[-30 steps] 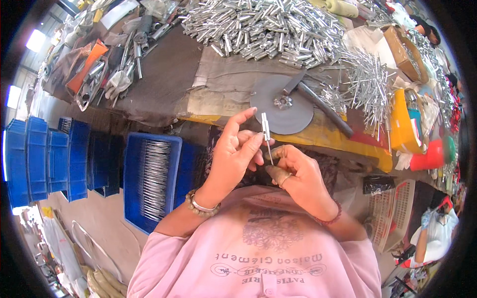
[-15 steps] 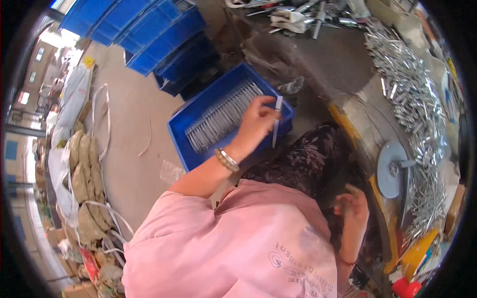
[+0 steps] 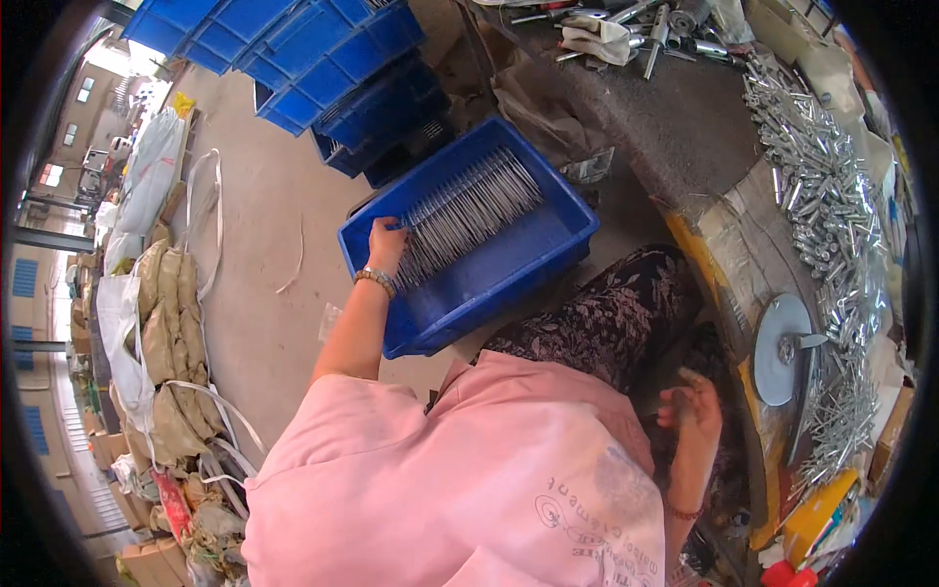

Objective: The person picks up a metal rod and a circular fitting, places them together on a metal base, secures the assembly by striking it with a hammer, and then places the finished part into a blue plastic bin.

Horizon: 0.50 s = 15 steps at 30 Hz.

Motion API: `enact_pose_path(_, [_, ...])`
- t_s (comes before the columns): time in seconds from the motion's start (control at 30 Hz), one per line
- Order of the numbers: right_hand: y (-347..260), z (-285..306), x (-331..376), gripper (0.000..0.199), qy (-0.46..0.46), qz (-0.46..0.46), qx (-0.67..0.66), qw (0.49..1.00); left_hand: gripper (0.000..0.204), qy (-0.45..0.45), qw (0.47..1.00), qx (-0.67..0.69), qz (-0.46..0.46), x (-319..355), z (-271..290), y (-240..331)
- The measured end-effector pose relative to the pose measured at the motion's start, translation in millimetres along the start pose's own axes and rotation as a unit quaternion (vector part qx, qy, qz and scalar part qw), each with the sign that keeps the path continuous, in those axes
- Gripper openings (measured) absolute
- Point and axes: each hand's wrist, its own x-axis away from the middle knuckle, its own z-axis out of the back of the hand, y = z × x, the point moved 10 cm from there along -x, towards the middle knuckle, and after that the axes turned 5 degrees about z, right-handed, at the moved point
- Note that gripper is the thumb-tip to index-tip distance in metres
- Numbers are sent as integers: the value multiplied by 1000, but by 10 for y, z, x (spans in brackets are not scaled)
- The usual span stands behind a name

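A blue plastic bin [image 3: 484, 289] sits in front of me with a long row of thin silver metal rods [image 3: 469, 210] packed side by side in it. My left hand [image 3: 387, 247], a bracelet on its wrist, reaches into the bin at the row's left end. Its fingers are curled down by the last rods, and what they hold is hidden behind them. Beside my right thigh, my right hand [image 3: 693, 403] hovers near the workbench edge, its fingers loosely bent and apart, holding nothing.
Stacked blue crates [image 3: 323, 73] stand beyond the bin. On the workbench at right lie a heap of silver metal sleeves and bolts [image 3: 817, 176], a grey disc [image 3: 782, 350] and several tools [image 3: 636, 34]. Sacks [image 3: 171, 342] line the floor at left.
My left hand, which held a flat metal strip above the bin's right side, has moved left and down to the row's left end. The right hand stays nearly still.
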Motion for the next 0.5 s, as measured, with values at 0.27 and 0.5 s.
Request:
enact_pose_path(0.27, [91, 104, 10, 28, 4, 18, -16, 1000, 47, 58, 966, -196, -158, 66, -187, 430])
enact_pose_path(0.5, [144, -19, -37, 31, -57, -1, -62, 996, 26, 73, 918, -26, -389, 766, -229, 1657])
